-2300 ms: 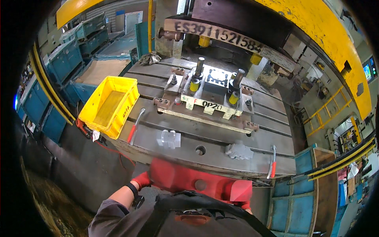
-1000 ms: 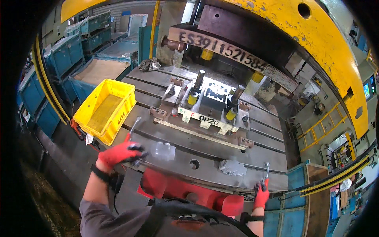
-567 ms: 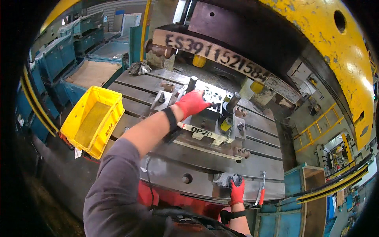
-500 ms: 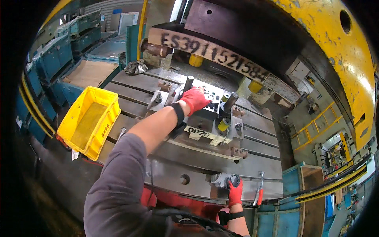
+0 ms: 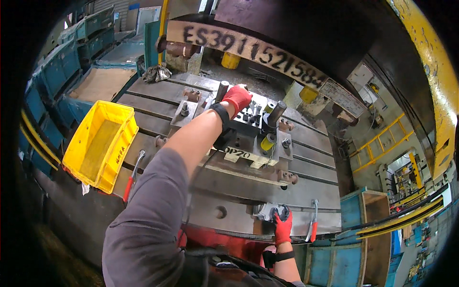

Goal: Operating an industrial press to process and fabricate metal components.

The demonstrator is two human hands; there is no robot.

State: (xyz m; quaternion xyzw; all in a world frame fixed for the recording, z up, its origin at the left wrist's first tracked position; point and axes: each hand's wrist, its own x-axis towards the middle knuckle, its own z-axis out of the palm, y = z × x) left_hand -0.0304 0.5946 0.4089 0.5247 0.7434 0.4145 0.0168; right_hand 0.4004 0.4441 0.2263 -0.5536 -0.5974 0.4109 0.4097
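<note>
In a red glove, my left hand point(image 5: 237, 98) reaches over the die point(image 5: 247, 115), its fingers curled at the far edge of the die's top. What they hold, if anything, is hidden behind the hand. Dark openings and shapes show on the die's pale top, and dark guide posts point(image 5: 276, 115) stand upright at its corners. Near the table's front edge, my right hand point(image 5: 283, 226), in a red glove with dark fingers, closes on a small pile of grey metal pieces point(image 5: 266, 210). The pieces are too blurred to tell their exact kind.
A yellow plastic bin point(image 5: 100, 146) stands at the left. Red-handled tools lie on the slotted press bed, one point(image 5: 133, 177) beside my left arm and one point(image 5: 313, 222) right of my right hand. The upper press block point(image 5: 248, 48) hangs above. A crumpled grey bundle point(image 5: 157, 73) lies at the back left.
My left hand has moved slightly farther back over the die, uncovering more of its top. My right hand stays at the metal pieces. The view has shifted a little.
</note>
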